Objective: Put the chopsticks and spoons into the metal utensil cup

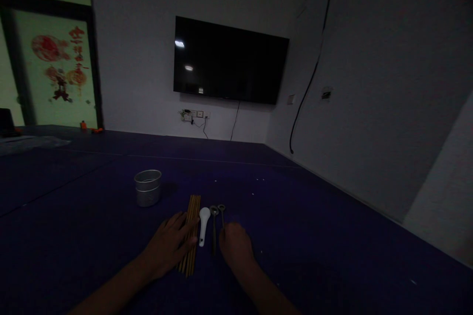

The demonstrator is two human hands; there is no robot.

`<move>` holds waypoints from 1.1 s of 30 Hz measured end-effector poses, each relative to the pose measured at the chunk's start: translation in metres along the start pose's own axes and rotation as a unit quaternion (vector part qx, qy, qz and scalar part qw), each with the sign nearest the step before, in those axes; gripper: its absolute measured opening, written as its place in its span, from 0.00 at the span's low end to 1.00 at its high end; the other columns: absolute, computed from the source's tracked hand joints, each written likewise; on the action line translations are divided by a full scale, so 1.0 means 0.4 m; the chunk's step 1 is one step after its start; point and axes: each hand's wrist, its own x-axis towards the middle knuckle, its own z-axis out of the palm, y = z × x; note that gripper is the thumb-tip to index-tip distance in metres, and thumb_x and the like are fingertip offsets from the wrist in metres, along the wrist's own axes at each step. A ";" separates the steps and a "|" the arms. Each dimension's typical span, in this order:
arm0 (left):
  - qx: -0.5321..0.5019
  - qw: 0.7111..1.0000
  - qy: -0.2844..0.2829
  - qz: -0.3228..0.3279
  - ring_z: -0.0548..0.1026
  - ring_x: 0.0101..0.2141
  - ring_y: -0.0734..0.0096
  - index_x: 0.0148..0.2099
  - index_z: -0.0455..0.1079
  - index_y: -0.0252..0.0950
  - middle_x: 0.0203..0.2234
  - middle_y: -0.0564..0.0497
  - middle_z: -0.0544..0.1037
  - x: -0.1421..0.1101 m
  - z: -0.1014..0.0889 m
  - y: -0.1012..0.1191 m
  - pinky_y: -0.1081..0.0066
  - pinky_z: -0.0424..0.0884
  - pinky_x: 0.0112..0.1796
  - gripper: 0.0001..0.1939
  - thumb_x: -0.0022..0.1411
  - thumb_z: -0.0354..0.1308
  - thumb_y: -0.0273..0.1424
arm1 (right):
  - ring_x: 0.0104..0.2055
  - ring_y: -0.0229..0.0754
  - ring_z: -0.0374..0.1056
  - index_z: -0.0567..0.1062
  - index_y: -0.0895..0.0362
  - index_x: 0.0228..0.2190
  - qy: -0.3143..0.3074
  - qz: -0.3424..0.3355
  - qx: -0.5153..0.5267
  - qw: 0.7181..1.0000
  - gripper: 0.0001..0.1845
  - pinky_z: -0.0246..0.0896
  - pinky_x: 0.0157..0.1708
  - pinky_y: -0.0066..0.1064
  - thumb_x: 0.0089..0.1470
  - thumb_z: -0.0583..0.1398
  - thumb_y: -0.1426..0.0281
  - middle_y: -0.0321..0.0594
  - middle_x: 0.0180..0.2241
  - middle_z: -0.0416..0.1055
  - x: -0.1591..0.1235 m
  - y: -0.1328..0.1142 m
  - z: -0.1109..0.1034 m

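Note:
A bundle of several wooden chopsticks (192, 205) lies side by side on the dark blue floor. Across it rests my left hand (172, 241), fingers spread and lying over the sticks. To the right of the chopsticks is a white soup spoon (203, 221), bowl end pointing away from me. Beside it lies a metal spoon (214, 226). At the right end of the row, a smaller metal spoon (221, 210) has its lower handle covered by my right hand (235, 243), which is closed around it. Beyond my left hand, a grey metal cup (148, 189) stands upright.
A television (231, 61) hangs on the far wall above sockets with cables. Another cable (312, 81) runs down the right wall. At the far left are a door with red decorations (61, 66), small orange objects (83, 125) and clear plastic sheeting (33, 144).

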 end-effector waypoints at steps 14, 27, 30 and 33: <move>-0.028 0.999 -0.022 -0.030 0.60 0.58 0.54 0.62 0.55 0.48 0.58 0.44 0.64 -0.001 0.013 -0.003 0.52 0.60 0.53 0.27 0.65 0.38 0.49 | 0.37 0.46 0.74 0.78 0.61 0.33 -0.013 0.010 0.016 1.000 0.15 0.63 0.34 0.30 0.56 0.51 0.76 0.53 0.34 0.76 0.002 -0.002 0.002; 0.151 0.946 0.194 -0.211 0.71 0.47 0.51 0.62 0.56 0.34 0.63 0.38 0.53 0.028 -0.048 -0.098 0.55 0.69 0.39 0.26 0.66 0.36 0.36 | 0.33 0.46 0.74 0.75 0.55 0.41 0.016 -0.047 0.001 0.999 0.16 0.62 0.31 0.31 0.60 0.50 0.69 0.47 0.32 0.77 -0.008 -0.018 -0.037; 0.174 0.937 0.180 -0.245 0.72 0.43 0.50 0.63 0.53 0.32 0.61 0.36 0.58 0.023 -0.063 -0.137 0.56 0.70 0.36 0.26 0.65 0.36 0.33 | 0.32 0.45 0.74 0.75 0.55 0.42 0.025 -0.052 -0.003 0.998 0.16 0.61 0.29 0.30 0.60 0.50 0.69 0.46 0.31 0.77 -0.013 -0.022 -0.044; 0.173 0.937 0.176 -0.246 0.72 0.43 0.51 0.62 0.55 0.28 0.57 0.35 0.63 0.021 -0.068 -0.164 0.57 0.70 0.36 0.25 0.64 0.36 0.30 | 0.32 0.45 0.74 0.75 0.55 0.42 0.029 -0.060 0.000 0.998 0.16 0.61 0.28 0.30 0.60 0.50 0.68 0.46 0.31 0.77 -0.016 -0.024 -0.047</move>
